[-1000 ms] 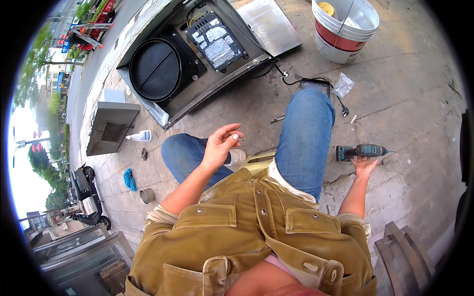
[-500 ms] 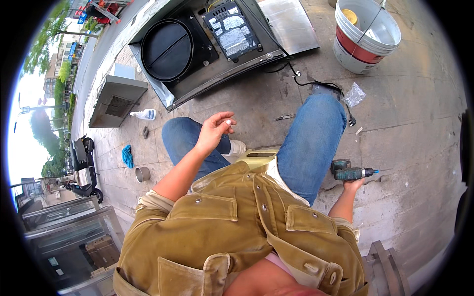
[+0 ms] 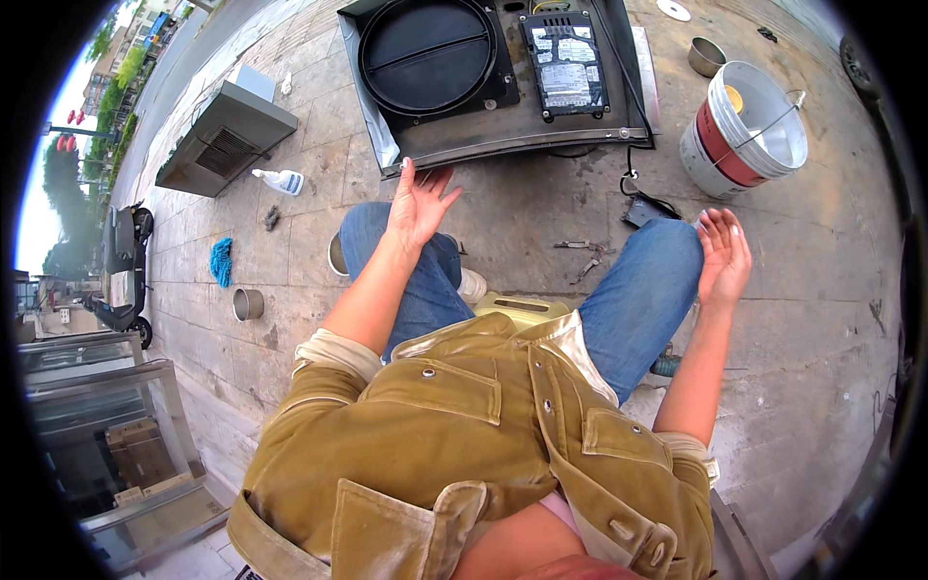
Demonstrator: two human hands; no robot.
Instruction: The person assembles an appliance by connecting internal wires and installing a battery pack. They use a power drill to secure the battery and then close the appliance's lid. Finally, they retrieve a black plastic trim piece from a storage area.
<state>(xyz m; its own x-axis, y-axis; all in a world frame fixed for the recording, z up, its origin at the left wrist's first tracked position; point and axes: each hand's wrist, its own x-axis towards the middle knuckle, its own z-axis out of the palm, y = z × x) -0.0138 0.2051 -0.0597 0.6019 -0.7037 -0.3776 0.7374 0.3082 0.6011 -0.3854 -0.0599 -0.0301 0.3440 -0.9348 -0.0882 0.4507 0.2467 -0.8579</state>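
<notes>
My left hand (image 3: 418, 211) is open with its fingers spread, close to the front edge of a dark metal range hood (image 3: 503, 145). Whether its fingertips touch that edge I cannot tell. The hood has a round black opening (image 3: 427, 56) and a black control box (image 3: 565, 72). To the right, my right hand (image 3: 723, 259) is raised beside my right knee, fingers loosely extended, with nothing visible in it. A small black box with a cord (image 3: 650, 209) lies just beyond that knee. The cordless drill (image 3: 667, 365) rests on the ground, mostly hidden behind my right forearm and leg.
A white and red bucket (image 3: 742, 130) stands at the far right beside a metal cup (image 3: 707, 57). At left are a spray bottle (image 3: 280, 181), a grey metal box (image 3: 224, 137), a blue cloth (image 3: 221, 262) and another cup (image 3: 248, 304). Small metal tools (image 3: 585, 253) lie between my knees.
My right hand has let go of the drill, leaving it on the ground, and moved forward beside the knee. My left hand has opened and now appears nearer the hood. The view has shifted.
</notes>
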